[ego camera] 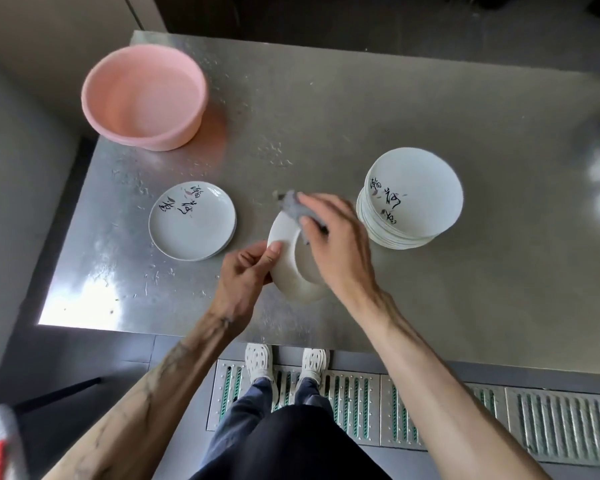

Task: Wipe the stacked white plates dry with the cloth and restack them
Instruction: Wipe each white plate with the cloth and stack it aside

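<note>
Fingers of our left hand (243,271) pinched the tilted plate (291,268) above the steel table (465,289); our right hand (340,244) pressed the grey cloth (297,209) on its underside. We judged wiping underway; next it belonged on the dried stack (192,226), with the tall stack (411,199) waiting.

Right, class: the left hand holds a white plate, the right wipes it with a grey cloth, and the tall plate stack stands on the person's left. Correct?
One error: the head view shows the tall plate stack on the person's right; the low stack is on the left. The left hand does hold the white plate, the right hand the grey cloth.
</note>
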